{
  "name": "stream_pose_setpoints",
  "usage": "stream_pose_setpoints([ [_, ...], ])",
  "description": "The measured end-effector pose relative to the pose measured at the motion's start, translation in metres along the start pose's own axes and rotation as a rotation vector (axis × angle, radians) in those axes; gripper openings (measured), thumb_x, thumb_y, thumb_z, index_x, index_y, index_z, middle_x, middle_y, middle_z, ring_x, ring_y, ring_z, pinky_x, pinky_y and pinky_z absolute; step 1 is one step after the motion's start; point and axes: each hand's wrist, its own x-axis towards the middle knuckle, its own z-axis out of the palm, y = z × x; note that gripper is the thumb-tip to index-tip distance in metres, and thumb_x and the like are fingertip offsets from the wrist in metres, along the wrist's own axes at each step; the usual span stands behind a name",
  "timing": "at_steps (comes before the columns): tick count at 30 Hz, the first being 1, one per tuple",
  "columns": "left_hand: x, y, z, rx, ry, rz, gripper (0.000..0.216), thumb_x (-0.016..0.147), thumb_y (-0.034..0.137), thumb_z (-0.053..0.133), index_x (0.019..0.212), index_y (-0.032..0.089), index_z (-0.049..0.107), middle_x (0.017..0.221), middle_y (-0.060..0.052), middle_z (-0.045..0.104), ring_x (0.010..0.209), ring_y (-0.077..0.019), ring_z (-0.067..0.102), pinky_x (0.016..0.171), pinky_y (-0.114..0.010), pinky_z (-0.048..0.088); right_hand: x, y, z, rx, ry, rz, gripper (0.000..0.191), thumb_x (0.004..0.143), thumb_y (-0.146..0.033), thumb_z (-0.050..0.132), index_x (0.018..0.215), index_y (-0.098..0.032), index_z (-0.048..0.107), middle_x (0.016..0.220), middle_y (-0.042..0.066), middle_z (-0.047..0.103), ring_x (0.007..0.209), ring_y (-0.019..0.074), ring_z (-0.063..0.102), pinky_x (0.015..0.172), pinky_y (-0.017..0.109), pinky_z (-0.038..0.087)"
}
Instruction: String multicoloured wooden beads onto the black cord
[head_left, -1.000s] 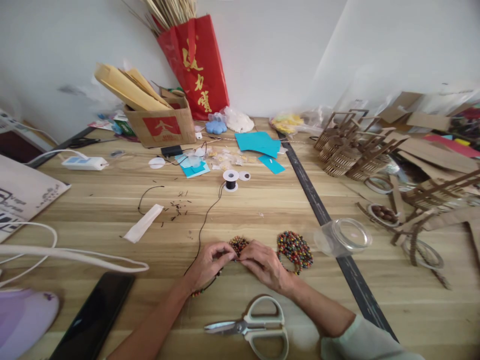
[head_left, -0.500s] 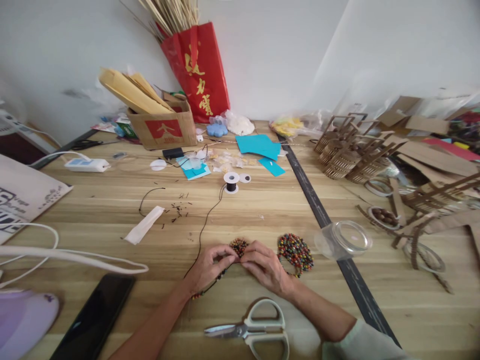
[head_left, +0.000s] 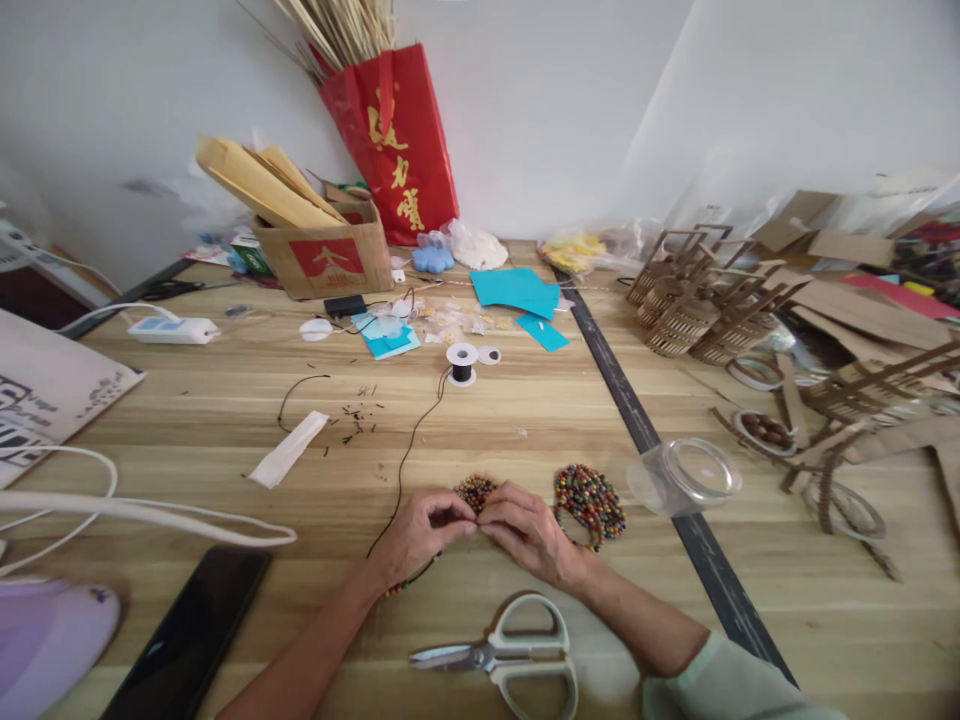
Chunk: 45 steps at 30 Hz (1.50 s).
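Note:
My left hand (head_left: 417, 535) and my right hand (head_left: 527, 530) meet fingertip to fingertip on the wooden table (head_left: 525, 420), both pinched on a thin black cord (head_left: 409, 450) strung with small beads. A beaded length of that cord trails under my left wrist. Just beyond my fingers lies a small pile of dark beads (head_left: 476, 490), and a bigger heap of multicoloured beads (head_left: 590, 500) lies to the right of my right hand. The cord runs up to a small spool (head_left: 461, 362).
White-handled scissors (head_left: 502, 655) lie near the front edge. A black phone (head_left: 187, 635) is at the lower left, a clear plastic jar (head_left: 686, 475) on its side to the right. Cardboard box (head_left: 322, 255), red bag (head_left: 390, 135), blue paper (head_left: 517, 288) and wooden cut-outs (head_left: 705, 295) crowd the back and right.
My hands stay pinched together on the cord with only slight finger movement. The view has shifted a little.

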Motion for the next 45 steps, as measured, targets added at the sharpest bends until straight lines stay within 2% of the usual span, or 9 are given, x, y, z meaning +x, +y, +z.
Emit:
stream_pose_setpoints([
  [7,0.002,-0.004,0.001,-0.013,0.019,-0.003,0.015,0.081,0.027,0.063,0.075,0.015,0.069,0.07,0.0,0.065,0.068,-0.0136,0.055,0.065,-0.023,0.04,0.001,0.0,0.001,-0.036,0.028,0.012,0.012,0.098,-0.022,0.053,0.099,-0.018,0.065,0.089,0.009,0.066,0.084,0.0182,0.063,0.073,0.029,0.056],
  [12,0.004,-0.004,0.002,-0.133,0.099,-0.028,0.016,0.078,0.03,0.063,0.073,0.015,0.066,0.066,0.0,0.061,0.063,-0.0127,0.053,0.061,-0.023,0.041,0.001,0.001,0.002,-0.04,0.064,0.064,0.012,0.098,-0.022,0.052,0.097,-0.018,0.063,0.085,0.008,0.064,0.08,0.0181,0.063,0.071,0.029,0.055],
  [21,0.007,0.005,0.001,-0.216,0.161,-0.108,0.025,0.073,0.04,0.069,0.073,0.015,0.067,0.063,-0.002,0.068,0.061,-0.0148,0.059,0.062,-0.025,0.045,-0.001,0.0,0.002,-0.105,0.008,0.057,0.013,0.098,-0.02,0.05,0.1,-0.019,0.063,0.093,0.009,0.065,0.087,0.0195,0.062,0.077,0.032,0.055],
  [26,0.007,0.003,0.0,-0.205,0.159,-0.111,0.028,0.074,0.043,0.069,0.079,0.015,0.069,0.064,-0.003,0.069,0.062,-0.0154,0.06,0.062,-0.026,0.046,-0.001,-0.001,0.002,-0.156,-0.055,0.04,0.011,0.096,-0.018,0.053,0.1,-0.019,0.063,0.095,0.009,0.066,0.091,0.0207,0.06,0.08,0.034,0.054],
  [30,0.006,0.0,0.001,-0.173,0.149,-0.058,0.022,0.077,0.036,0.067,0.077,0.014,0.069,0.066,-0.002,0.068,0.064,-0.0143,0.06,0.064,-0.024,0.047,0.0,-0.002,0.002,-0.135,-0.017,0.036,0.01,0.095,-0.019,0.055,0.103,-0.018,0.061,0.095,0.01,0.064,0.092,0.0206,0.06,0.081,0.034,0.054],
  [36,0.002,0.0,0.004,-0.05,0.072,0.0,0.014,0.082,0.026,0.062,0.08,0.015,0.07,0.078,-0.002,0.07,0.075,-0.0152,0.062,0.072,-0.024,0.048,0.001,-0.004,0.001,-0.125,-0.003,0.031,0.009,0.096,-0.024,0.056,0.101,-0.017,0.059,0.091,0.009,0.063,0.088,0.0205,0.06,0.078,0.034,0.053],
  [45,0.001,0.012,0.002,0.0,0.04,-0.011,0.014,0.08,0.024,0.061,0.076,0.015,0.07,0.074,-0.002,0.07,0.072,-0.0161,0.06,0.069,-0.025,0.047,0.002,-0.003,0.002,-0.156,-0.028,0.015,0.014,0.1,-0.022,0.048,0.094,-0.019,0.06,0.087,0.008,0.063,0.082,0.0193,0.058,0.073,0.032,0.052],
])
